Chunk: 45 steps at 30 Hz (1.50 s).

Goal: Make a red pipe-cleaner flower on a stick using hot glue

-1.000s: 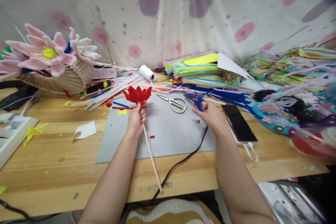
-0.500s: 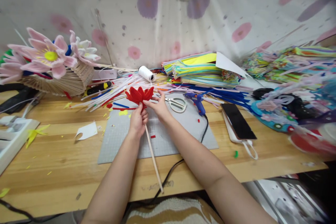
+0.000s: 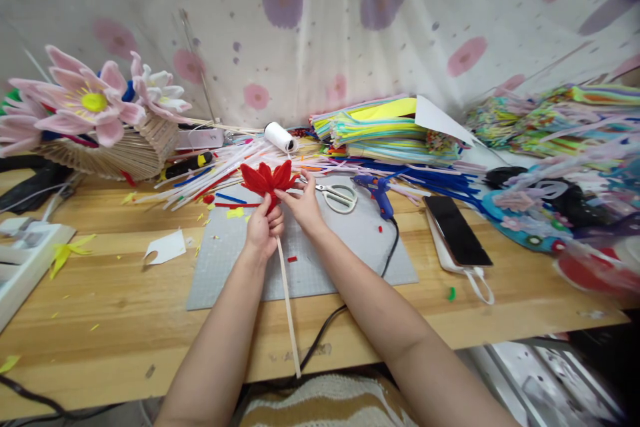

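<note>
A red pipe-cleaner flower (image 3: 267,178) with pointed fuzzy petals is held upright over the cutting mat, its pale stick stem (image 3: 289,310) slanting down toward the table's front edge. My left hand (image 3: 263,230) is wrapped around the stem just under the petals. From the right, my right hand (image 3: 303,205) has its thumb against the flower's base and its fingers at the right-hand petals, partly closed around them. The white-handled scissors (image 3: 340,198) lie just beyond my right hand. A blue glue gun (image 3: 376,195) rests to their right.
The grey cutting mat (image 3: 225,273) carries red and yellow scraps. Behind it are loose pipe cleaners, a white thread spool (image 3: 280,137) and pipe-cleaner bundles (image 3: 380,127). A phone (image 3: 457,230) lies right; a pink flower basket (image 3: 145,147) and power strip (image 3: 30,260) stand left. A black cord (image 3: 327,323) crosses the front.
The flower has turned a little in my hands, and its stem's lower end has swung left. My right fingers have shifted slightly along the petals. The whole view has moved slightly.
</note>
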Motion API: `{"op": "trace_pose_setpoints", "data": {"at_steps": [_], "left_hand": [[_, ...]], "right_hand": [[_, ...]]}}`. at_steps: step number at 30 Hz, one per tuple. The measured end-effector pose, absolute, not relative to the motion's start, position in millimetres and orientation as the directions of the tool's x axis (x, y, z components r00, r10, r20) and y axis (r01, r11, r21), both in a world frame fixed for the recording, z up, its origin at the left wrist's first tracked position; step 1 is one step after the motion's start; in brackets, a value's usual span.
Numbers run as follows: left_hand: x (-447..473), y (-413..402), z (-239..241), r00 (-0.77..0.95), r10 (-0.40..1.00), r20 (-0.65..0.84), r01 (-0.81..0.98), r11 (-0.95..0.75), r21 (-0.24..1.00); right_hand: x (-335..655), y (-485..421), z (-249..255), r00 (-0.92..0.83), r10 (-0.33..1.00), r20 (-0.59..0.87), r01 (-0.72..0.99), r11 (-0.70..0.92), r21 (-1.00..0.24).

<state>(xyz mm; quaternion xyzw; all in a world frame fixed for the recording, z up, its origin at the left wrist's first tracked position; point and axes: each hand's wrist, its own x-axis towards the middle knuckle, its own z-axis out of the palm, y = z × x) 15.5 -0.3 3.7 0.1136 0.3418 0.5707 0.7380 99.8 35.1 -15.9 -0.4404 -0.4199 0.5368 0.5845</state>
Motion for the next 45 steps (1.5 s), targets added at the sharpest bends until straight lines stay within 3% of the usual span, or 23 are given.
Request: {"op": "trace_pose_setpoints", "data": {"at_steps": [14,20,24,28,31,36,40,42,45], "left_hand": [[8.2,1.1,-0.5,0.343,0.878,-0.334,-0.786,0.463,0.41],[8.5,0.2,-1.8,0.389,0.863,-0.322,-0.701,0.504,0.505],[9.2,2.9,-5.4,0.154,0.911,-0.383,-0.574,0.398,0.716],[10.6,5.9,-7.5,-0.14,0.96,-0.244,-0.451,0.158,0.878],[11.0,5.2,-5.9,-0.187,0.965,-0.182,-0.456,0.079,0.886],[11.5,3.7,-4.3,-0.183,0.964,-0.192,-0.477,0.083,0.875],[13.2,4.8,-8.7,-0.222,0.957,-0.187,-0.396,0.087,0.914],[13.8,3.9,-11.3,-0.316,0.944,-0.091,-0.24,0.013,0.971],[14.1,-0.3,-12.7,-0.43,0.863,0.266,0.224,-0.184,0.957]], "right_hand": [[98.0,32.3,-18.9,0.115,0.992,0.057,-0.323,0.092,-0.942],[100.6,33.1,-17.8,0.118,0.993,0.031,-0.342,0.07,-0.937],[106.5,34.5,-10.2,0.127,0.991,0.045,-0.35,0.088,-0.933],[112.4,34.9,-5.9,0.138,0.987,0.08,-0.322,0.121,-0.939],[113.5,33.5,-6.0,0.126,0.987,0.098,-0.307,0.132,-0.942],[111.8,32.0,-7.9,0.119,0.99,0.078,-0.318,0.112,-0.941],[110.1,35.0,-11.3,0.138,0.99,0.024,-0.388,0.076,-0.918],[109.4,36.7,-12.9,0.153,0.988,-0.034,-0.455,0.04,-0.89],[109.0,37.5,-12.6,0.116,0.981,-0.154,-0.577,-0.059,-0.815]]}}
